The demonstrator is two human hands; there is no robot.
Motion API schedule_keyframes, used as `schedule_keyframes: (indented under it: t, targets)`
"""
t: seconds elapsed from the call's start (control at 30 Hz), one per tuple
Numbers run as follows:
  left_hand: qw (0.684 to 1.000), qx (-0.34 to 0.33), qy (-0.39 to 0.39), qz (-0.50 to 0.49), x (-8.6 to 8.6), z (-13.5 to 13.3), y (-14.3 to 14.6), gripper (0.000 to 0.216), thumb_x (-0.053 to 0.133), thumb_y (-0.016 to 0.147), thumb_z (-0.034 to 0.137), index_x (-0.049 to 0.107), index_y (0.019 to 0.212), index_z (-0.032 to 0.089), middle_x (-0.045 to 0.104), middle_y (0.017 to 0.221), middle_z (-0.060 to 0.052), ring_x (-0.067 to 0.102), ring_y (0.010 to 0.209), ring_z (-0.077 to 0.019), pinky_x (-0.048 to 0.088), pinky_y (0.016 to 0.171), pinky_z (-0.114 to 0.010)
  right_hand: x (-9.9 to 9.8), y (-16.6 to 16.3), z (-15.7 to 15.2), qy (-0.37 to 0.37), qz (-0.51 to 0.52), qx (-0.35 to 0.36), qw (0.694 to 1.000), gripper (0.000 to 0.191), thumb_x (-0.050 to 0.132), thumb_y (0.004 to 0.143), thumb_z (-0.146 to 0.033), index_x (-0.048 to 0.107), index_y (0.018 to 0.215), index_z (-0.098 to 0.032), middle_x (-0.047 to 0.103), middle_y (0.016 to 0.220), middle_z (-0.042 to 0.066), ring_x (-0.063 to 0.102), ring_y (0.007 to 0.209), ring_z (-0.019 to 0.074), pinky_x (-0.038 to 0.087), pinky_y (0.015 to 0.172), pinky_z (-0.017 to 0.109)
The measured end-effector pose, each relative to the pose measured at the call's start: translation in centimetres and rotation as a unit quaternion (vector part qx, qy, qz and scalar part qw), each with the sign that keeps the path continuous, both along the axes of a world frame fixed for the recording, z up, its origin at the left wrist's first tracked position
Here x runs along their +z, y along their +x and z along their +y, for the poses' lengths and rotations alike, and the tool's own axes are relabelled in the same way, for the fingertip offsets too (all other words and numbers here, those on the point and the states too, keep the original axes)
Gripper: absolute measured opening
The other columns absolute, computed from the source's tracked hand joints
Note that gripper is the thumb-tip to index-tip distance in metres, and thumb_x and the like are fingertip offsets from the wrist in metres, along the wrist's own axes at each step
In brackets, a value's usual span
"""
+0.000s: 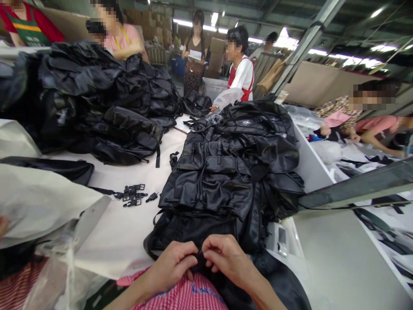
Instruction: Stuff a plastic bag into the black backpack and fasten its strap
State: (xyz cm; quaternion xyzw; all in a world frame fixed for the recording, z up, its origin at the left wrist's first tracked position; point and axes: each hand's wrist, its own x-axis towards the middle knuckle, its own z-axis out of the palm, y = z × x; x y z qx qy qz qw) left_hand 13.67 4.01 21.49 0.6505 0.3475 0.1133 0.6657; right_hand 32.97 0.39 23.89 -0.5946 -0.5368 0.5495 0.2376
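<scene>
Close to my body, a black backpack (pixel 193 228) lies at the near edge of the table (pixel 129 232). My left hand (pixel 179 260) is at its near edge with the fingers curled and pinched. Facing it, my right hand (pixel 222 258) is curled in the same way, its thumb and fingertips pressed together. Between the two hands is a small dark part of the backpack, mostly hidden by my fingers. Just beyond lies another black backpack (pixel 206 185) with two front pockets, on top of a stack.
Several black plastic buckles (pixel 132 196) lie left of the stack. A large heap of black bags (pixel 87 99) covers the back left. A metal post (pixel 355 185) slants across the right side. Co-workers stand behind the table and sit at the right.
</scene>
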Motion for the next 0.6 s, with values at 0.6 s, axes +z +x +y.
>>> schedule_keyframes:
  t: [0.6]
  targets:
    - [0.996,-0.028,-0.088,0.0,0.9,0.3,-0.2,0.019,0.07,0.067,0.015,0.06,0.083,0.018,0.053,0.059,0.009,0.047,0.054,-0.0077,0.031,0.049,-0.016,-0.7,0.6,-1.7,0.07,-0.076,-0.028,0.994,0.015,0.048,0.073,-0.009,0.043,0.071,-0.023,0.039,0.059,-0.009,0.041,0.054,0.0087,0.029,0.051,0.022]
